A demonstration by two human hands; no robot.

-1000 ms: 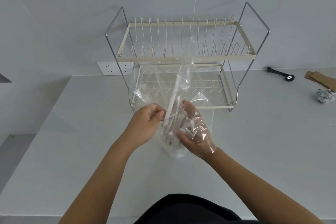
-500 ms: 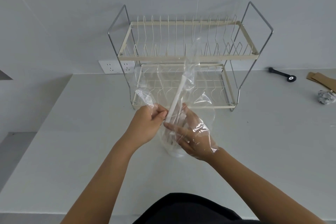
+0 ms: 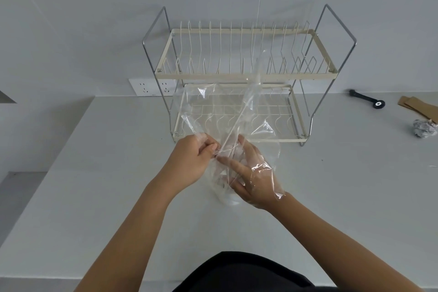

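A clear plastic bag point(image 3: 267, 130) stands on the white counter point(image 3: 118, 197), just in front of a two-tier dish rack point(image 3: 237, 76). My left hand point(image 3: 194, 159) pinches the bag's left rim between thumb and fingertips. My right hand point(image 3: 253, 178) is inside the bag up to the wrist, its fingers fairly straight and spread. A long thin white strip point(image 3: 237, 121) leans up out of the bag, passing between that hand's thumb and forefinger. Several short white pieces point(image 3: 222, 185) lie at the bag's bottom, partly hidden by my fingers.
The rack's wire tiers hold nothing. To the right lie a black tool point(image 3: 366, 98), brown cardboard strips point(image 3: 417, 106) and a crumpled foil ball point(image 3: 424, 129). A wall socket point(image 3: 151, 86) sits behind the rack's left side. The counter drops off at its left edge.
My right hand has turned from cupping the short pieces to spread fingers near the long strip's base. The strip now leans further right. My left hand keeps its pinch on the rim.
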